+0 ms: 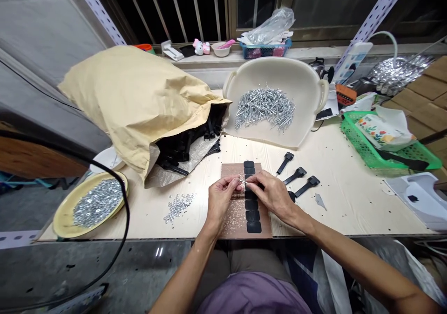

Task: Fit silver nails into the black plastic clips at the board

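Note:
Over a brown board, my left hand and my right hand meet with fingertips pinched. Between them is a thin metal pin, and both hands appear to grip it. Whether a small part sits on the pin is too small to tell. Beneath the hands a column of black square pads runs along the board, partly covered by my fingers. Several black strap-like plastic parts lie right of my right hand. A pile of small metal washers lies left of my left hand.
A white basin of metal pins stands at the back. A paper sack spills black parts. The yellow bowl holds washers at the left edge. A green basket sits right; a black cable loops in front at left.

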`<state>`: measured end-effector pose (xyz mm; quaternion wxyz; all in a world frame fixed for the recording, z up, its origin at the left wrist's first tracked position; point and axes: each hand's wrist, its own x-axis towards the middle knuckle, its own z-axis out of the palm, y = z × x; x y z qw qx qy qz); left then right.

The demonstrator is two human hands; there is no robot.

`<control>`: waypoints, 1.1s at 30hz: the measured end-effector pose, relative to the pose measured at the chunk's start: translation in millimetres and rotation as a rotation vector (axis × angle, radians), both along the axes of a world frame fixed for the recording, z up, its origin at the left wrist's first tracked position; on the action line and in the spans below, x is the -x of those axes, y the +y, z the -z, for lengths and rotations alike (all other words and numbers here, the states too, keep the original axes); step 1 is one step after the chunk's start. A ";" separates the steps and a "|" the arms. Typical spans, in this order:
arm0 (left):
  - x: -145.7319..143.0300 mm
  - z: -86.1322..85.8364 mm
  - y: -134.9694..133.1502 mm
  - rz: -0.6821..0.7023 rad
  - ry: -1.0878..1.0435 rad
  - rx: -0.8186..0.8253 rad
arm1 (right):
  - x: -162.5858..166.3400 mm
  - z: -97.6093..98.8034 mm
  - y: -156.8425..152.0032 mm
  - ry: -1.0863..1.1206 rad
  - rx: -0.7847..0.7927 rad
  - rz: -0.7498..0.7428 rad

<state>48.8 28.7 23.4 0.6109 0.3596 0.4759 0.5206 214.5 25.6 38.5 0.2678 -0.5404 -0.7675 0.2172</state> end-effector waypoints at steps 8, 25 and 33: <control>4.7 2.3 0.2 0.023 0.077 -0.003 | 3.8 -0.1 -6.8 -0.030 -0.035 -0.014; 8.4 -4.7 -9.4 -0.005 0.154 -0.066 | 8.6 -2.4 -13.6 0.076 -0.030 -0.023; 9.3 -2.5 -10.7 -0.016 0.191 -0.074 | 12.6 3.1 -13.3 0.117 0.013 -0.026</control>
